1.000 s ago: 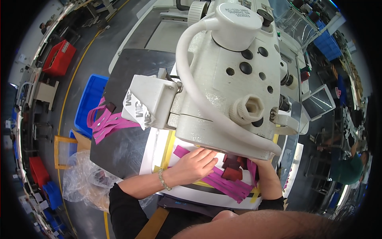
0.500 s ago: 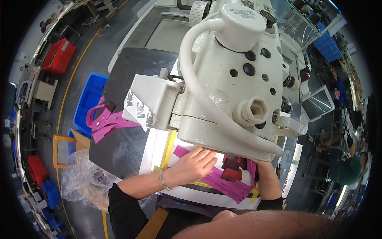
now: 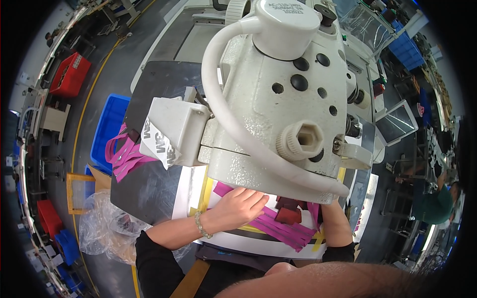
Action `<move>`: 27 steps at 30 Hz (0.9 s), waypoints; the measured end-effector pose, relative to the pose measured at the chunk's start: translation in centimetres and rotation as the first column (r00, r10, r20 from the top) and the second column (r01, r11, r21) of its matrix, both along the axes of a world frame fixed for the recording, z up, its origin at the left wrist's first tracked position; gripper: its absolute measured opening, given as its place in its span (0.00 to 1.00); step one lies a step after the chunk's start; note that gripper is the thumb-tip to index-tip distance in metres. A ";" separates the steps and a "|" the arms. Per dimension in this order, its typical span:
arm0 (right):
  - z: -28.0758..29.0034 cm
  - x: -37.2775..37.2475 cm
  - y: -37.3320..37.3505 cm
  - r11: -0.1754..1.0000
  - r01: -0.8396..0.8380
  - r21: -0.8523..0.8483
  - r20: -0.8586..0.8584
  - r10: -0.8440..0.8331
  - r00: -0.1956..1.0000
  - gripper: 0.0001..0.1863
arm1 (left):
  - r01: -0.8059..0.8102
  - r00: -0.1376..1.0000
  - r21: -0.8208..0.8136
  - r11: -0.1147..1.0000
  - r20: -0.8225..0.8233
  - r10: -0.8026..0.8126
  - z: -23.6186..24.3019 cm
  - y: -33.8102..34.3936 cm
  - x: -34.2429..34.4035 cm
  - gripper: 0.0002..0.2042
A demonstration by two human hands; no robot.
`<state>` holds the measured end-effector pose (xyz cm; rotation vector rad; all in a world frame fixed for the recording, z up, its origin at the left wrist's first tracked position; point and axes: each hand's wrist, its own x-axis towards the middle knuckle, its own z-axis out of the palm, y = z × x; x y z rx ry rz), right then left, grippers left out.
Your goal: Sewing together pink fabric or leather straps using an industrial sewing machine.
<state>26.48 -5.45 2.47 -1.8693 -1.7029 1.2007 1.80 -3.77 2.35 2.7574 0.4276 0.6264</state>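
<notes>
A white sewing machine head overhangs the work area. Just below its front edge, my left hand lies palm down with fingers stretched out and fingertips partly under the head. It rests by a magenta zipper strip. More magenta zipper strips fan out toward me, right of that hand. Dark red pieces lie between my two hands, on top of the strips. My right hand reaches under the right end of the machine head, beside a magenta strip; its fingers are hidden.
On the dark side table, a bundle of magenta zipper strips hangs at the left edge. Beyond are a blue bin, a clear plastic bag and a red crate. Another person is at the far right.
The machine head appears slightly further left and higher in view. My left hand's fingertips shift slightly left, staying stretched out. My right hand stays under the machine's right end.
</notes>
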 end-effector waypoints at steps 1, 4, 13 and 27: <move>0.0 0.0 0.0 1.000 -0.003 -0.001 -0.003 0.003 1.000 0.13 | -0.003 1.000 -0.003 1.000 0.003 0.003 -0.1 0.0 0.0 0.13; 0.0 -0.1 0.0 1.000 -0.010 -0.003 -0.012 0.010 1.000 0.14 | -0.008 1.000 -0.008 1.000 0.005 0.008 -0.1 0.0 0.0 0.13; 0.2 -0.3 -0.1 0.998 0.012 0.062 -0.046 -0.009 0.999 0.13 | -0.001 1.000 -0.018 1.000 -0.001 0.001 -0.2 0.0 0.0 0.13; 0.8 -0.2 0.1 0.993 0.020 -0.118 -0.030 -0.024 0.999 0.15 | 0.011 1.000 -0.023 1.000 -0.001 -0.011 -0.5 -0.1 -0.1 0.14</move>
